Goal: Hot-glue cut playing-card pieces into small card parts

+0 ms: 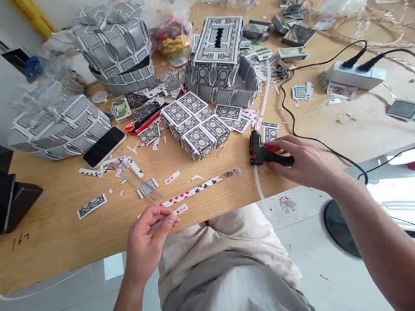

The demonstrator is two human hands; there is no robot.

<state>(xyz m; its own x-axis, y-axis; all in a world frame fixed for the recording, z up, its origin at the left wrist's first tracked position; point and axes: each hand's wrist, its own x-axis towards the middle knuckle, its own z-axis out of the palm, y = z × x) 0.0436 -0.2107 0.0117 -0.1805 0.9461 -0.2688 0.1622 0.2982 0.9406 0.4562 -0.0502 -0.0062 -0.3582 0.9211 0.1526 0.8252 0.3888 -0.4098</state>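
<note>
My left hand (145, 239) is at the table's front edge, thumb and fingers pinched on a narrow playing card strip (181, 209) with a red J. Just beyond it lies a long strip of joined card pieces (208, 184), with red and black suit marks showing. My right hand (302, 159) grips the handle of a black hot glue gun (257, 148), which lies on its side with its nozzle pointing away from me. A white glue stick (260, 189) trails from the gun's back over the edge. A card-covered block (197, 125) sits beyond the strip.
Woven card baskets (115, 49) stand at the back left, near a phone (104, 146). A card-covered box (219, 40) rests on another basket. A power strip (354, 74) with black cables lies right. Red-handled scissors (143, 124) and card scraps are scattered around.
</note>
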